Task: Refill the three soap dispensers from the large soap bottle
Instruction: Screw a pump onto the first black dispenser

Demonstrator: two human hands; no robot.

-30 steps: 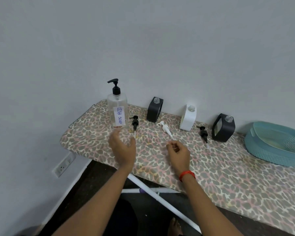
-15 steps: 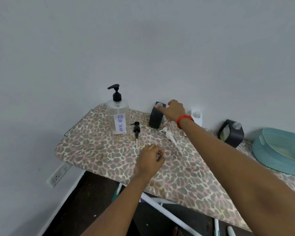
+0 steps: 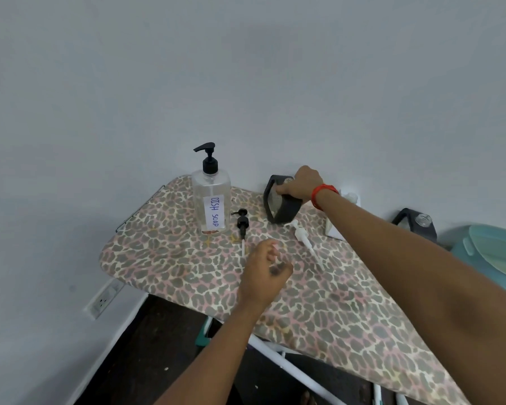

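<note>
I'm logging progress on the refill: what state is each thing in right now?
Large soap bottle: upright, pump on.
Near black dispenser: pump off, right hand grips its top.
Far black dispenser: upright, pump off.
White dispenser: mostly hidden.
Black pump: lying on the board.
White pump: lying on the board.
Left hand: curled, blurred, above the board.

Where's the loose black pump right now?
Head view, left of centre: the black pump lies on the ironing board, just right of the big soap bottle and left of the black dispenser gripped by the right hand.
</note>
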